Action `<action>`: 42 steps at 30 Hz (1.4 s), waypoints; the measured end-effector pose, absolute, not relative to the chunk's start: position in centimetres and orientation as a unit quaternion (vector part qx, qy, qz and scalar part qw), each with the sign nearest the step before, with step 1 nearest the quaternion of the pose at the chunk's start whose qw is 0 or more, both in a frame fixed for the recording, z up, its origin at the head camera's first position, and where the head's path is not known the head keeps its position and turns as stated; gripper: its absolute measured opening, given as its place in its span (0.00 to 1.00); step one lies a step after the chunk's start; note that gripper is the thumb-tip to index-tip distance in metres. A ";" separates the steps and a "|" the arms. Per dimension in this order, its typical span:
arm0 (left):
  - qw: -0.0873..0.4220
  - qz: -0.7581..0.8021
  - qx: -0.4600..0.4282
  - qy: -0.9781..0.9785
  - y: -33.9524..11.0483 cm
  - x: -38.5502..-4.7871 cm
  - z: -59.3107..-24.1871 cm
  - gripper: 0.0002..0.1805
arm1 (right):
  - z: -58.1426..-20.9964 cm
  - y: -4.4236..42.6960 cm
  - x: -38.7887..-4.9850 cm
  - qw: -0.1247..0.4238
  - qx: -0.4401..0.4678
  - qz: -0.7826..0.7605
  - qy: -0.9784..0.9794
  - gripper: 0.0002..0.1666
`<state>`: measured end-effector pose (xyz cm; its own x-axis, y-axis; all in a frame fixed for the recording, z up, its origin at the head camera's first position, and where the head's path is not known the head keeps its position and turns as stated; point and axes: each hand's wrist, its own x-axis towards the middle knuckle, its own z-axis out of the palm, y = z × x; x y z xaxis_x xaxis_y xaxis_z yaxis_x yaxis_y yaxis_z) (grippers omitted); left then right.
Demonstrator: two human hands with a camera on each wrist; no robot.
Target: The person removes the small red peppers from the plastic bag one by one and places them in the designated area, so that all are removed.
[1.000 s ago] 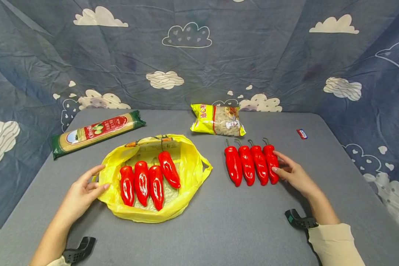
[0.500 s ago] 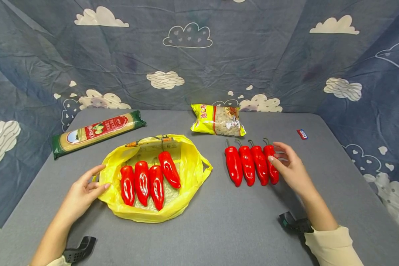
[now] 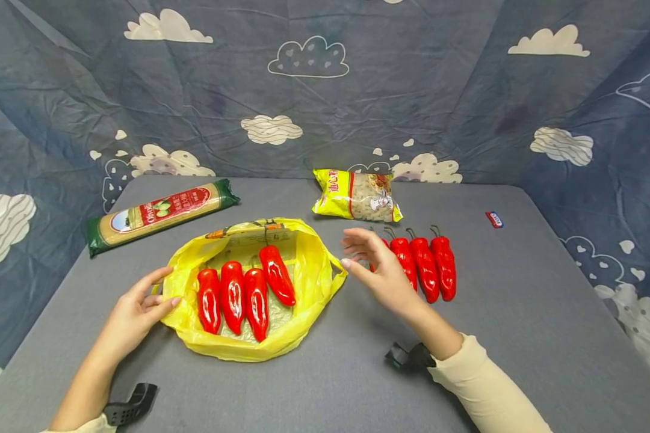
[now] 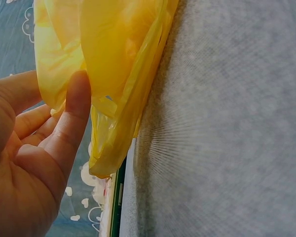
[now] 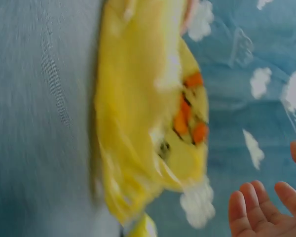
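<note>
A yellow plastic bag (image 3: pixel 238 352) lies with its mouth spread wide, several red peppers (image 3: pixel 233 297) inside it. My left hand (image 3: pixel 132 319) pinches the bag's left rim; in the left wrist view the thumb (image 4: pixel 79 98) presses on the yellow film. Right of the bag, several more red peppers (image 3: pixel 424 270) lie side by side in a row, green stems pointing away. Over the row's left end hovers my right hand (image 3: pixel 387 273), fingers loosely spread and holding nothing, hiding much of the leftmost pepper. Its fingertips are near the bag's right handle (image 3: pixel 337 267).
Behind the bag, at the left, lies a long pack of spaghetti (image 3: pixel 162 216) with green ends. A yellow and clear food packet (image 3: pixel 357 195) rests at the table's back middle. A small red and blue packet (image 3: pixel 495 219) lies at the right. Cloud-patterned cloth (image 3: pixel 428 90) hangs behind the table.
My right hand has left the rightmost pepper of the row and moved left across the row towards the bag, carrying nothing. My left hand keeps its place on the bag's rim.
</note>
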<state>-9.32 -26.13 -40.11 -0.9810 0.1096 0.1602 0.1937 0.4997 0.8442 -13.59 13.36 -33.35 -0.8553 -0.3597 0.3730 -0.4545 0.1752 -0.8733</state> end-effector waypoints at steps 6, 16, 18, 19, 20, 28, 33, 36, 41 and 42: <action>0.040 -0.484 -0.081 -0.870 -26.0 -9.2 -40.0 0.33 | -37.0 10.0 -15.3 -0.020 0.298 0.570 -0.766 0.27; 0.037 -0.471 -0.071 -0.878 -26.1 -9.3 -39.9 0.33 | -40.3 7.1 -17.3 -0.097 0.327 0.504 -0.794 0.31; 0.035 -0.469 -0.069 -0.880 -26.1 -9.3 -39.9 0.33 | -40.6 6.7 -17.5 -0.110 0.325 0.491 -0.800 0.32; 0.034 -0.468 -0.069 -0.880 -26.1 -9.3 -39.9 0.33 | -40.7 6.5 -17.6 -0.114 0.324 0.483 -0.805 0.32; 0.033 -0.469 -0.070 -0.880 -26.1 -9.3 -39.9 0.33 | -40.9 6.3 -17.7 -0.119 0.322 0.478 -0.809 0.32; 0.039 -0.472 -0.076 -0.877 -26.0 -9.3 -39.9 0.33 | -41.1 5.3 -18.1 -0.138 0.311 0.424 -0.840 0.35; 0.036 -0.466 -0.072 -0.881 -26.0 -9.3 -39.8 0.33 | -40.8 4.9 -18.2 -0.142 0.319 0.393 -0.851 0.40; 0.035 -0.463 -0.069 -0.883 -26.0 -9.3 -39.8 0.33 | -40.9 4.8 -18.3 -0.144 0.323 0.389 -0.851 0.40; 0.037 -0.463 -0.073 -0.883 -26.0 -9.3 -39.8 0.33 | -41.0 5.1 -18.2 -0.139 0.327 0.413 -0.838 0.37; 0.037 -0.463 -0.074 -0.883 -26.0 -9.3 -39.8 0.33 | -41.0 5.2 -18.1 -0.139 0.328 0.418 -0.836 0.37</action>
<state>-9.29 -26.04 -39.84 -0.9861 0.0967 0.1348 0.1658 0.5606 0.8113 -18.15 5.17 -41.01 -0.7468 -0.6637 0.0421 -0.4314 0.4353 -0.7902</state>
